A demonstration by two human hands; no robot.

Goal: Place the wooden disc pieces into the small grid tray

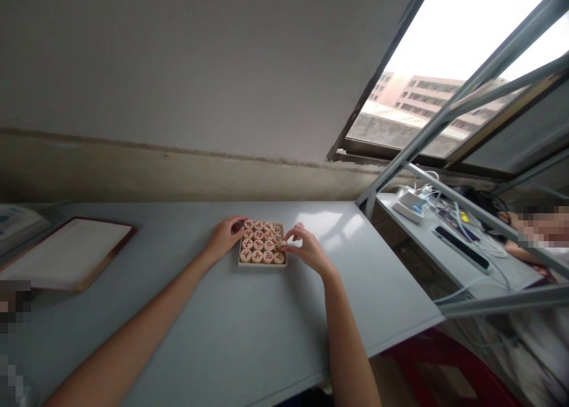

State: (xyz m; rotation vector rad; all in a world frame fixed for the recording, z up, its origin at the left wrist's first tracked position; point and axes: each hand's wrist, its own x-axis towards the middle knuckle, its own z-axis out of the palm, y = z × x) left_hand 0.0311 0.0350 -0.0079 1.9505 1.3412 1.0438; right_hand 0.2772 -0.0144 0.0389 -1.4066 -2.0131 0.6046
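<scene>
A shallow pale box [262, 265] on the grey desk holds rows of round wooden Chinese chess pieces [256, 256], their tops marked with red and some dark characters. My left hand [223, 238] curls round the box's upper left corner, fingers bent against its side. At the right edge, my right hand [307, 248] pinches one chess piece [280, 245] between thumb and fingertips. That piece sits tilted over the right-hand column, partly covered by the fingers. Whether it touches the pieces beneath I cannot tell.
On the grey desk [213, 330], a flat board with a dark red rim [71, 253] lies at left. A metal frame [413, 140] rises at right. Beyond it, a second desk carries a phone [461, 250], a power strip [409, 205] and cables, near another person's arm [528, 256].
</scene>
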